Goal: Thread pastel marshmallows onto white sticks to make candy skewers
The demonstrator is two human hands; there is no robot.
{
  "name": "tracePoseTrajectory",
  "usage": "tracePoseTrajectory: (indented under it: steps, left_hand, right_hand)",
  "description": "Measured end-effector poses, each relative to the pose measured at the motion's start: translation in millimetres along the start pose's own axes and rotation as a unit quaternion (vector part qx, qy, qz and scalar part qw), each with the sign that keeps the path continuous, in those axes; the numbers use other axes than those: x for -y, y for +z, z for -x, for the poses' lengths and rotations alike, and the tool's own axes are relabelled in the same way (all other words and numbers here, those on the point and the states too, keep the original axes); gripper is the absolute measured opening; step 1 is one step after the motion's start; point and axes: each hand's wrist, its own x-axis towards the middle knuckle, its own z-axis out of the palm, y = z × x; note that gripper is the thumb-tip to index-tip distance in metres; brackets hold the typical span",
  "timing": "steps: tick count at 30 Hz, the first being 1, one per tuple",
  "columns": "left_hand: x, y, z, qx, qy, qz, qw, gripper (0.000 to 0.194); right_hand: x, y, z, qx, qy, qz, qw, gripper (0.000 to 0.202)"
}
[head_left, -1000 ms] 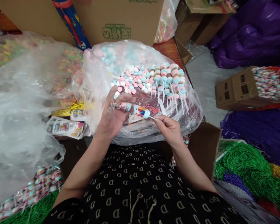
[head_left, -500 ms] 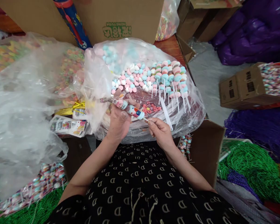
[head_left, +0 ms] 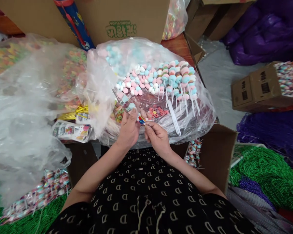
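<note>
My left hand (head_left: 129,131) is closed around a candy skewer (head_left: 130,106) in a printed clear wrapper, its thumb lying on top. The skewer slants from upper left to lower right, and its middle is hidden behind the fingers. At its lower end my right hand (head_left: 158,138) pinches the wrapper end and stick, close against the left fingers. Loose pink, white and blue candies (head_left: 136,85) lie on the plastic sheet beyond. To their right rest several unwrapped candy skewers (head_left: 178,76), near a bundle of white sticks (head_left: 174,117). Red candy rings (head_left: 157,112) lie just past my right hand.
Printed wrappers (head_left: 69,130) and yellow ties (head_left: 74,112) lie at the left by a large clear bag (head_left: 21,130). An open carton (head_left: 217,156) stands below right, with wrapped skewers (head_left: 194,151) in it. A cardboard box (head_left: 136,16) stands at the back.
The candy skewer has drawn down into my left hand, whose thumb now covers its middle. My right hand has moved left from the stick up to the wrapper's lower end.
</note>
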Motion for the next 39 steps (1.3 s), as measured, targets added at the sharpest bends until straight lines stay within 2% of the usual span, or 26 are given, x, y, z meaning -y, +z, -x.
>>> tracePoseTrajectory:
  steps: [4, 7, 11, 15, 18, 22, 25, 27, 30, 32, 36, 39]
  left_hand:
    - [5, -9.6, 0, 0.041, -0.033, -0.025, 0.998, 0.04]
    - [-3, -17.0, -10, 0.075, -0.022, -0.013, 0.997, 0.05]
    - [-26, -20.0, -26, 0.037, 0.011, -0.004, 0.999, 0.042]
    - [-39, -18.5, -34, 0.0, 0.04, 0.016, 0.999, 0.031]
    - [-32, -14.6, -30, -0.004, 0.02, -0.007, 1.0, 0.031]
    - [-10, -12.7, -16, 0.029, -0.03, -0.029, 0.999, 0.033]
    - [1, -21.6, -8, 0.051, -0.044, -0.087, 0.994, 0.039]
    - [2, -30.6, -7, 0.057, -0.021, -0.16, 0.985, 0.042]
    - [-4, -40.8, -8, 0.061, 0.051, -0.307, 0.948, 0.043]
    - [-9, -43.2, -9, 0.067, 0.08, -0.369, 0.924, 0.047]
    - [-11, -42.6, -9, 0.066, 0.096, -0.399, 0.909, 0.047]
    - [-6, -44.6, -6, 0.054, 0.097, -0.395, 0.912, 0.048]
  right_hand:
    - [-1, -2, -3, -0.005, 0.028, -0.038, 0.999, 0.041]
    - [-1, -6, -4, 0.004, 0.033, -0.045, 0.998, 0.041]
    - [-1, -10, -4, 0.02, 0.037, -0.028, 0.999, 0.039]
    - [3, -15, -3, 0.077, 0.038, 0.034, 0.996, 0.039]
    - [7, -15, -2, 0.087, 0.036, 0.06, 0.994, 0.041]
    - [7, -7, -2, 0.073, 0.026, 0.064, 0.995, 0.044]
    - [6, -4, -4, 0.052, 0.013, 0.065, 0.996, 0.047]
    - [7, -5, -6, 0.041, -0.004, 0.074, 0.996, 0.049]
    - [10, -9, -8, 0.028, -0.031, 0.113, 0.993, 0.046]
    - [13, -12, -9, 0.018, -0.057, 0.152, 0.987, 0.042]
    - [17, -13, -14, 0.016, -0.105, 0.205, 0.973, 0.033]
    - [16, -10, -18, 0.012, -0.114, 0.219, 0.969, 0.029]
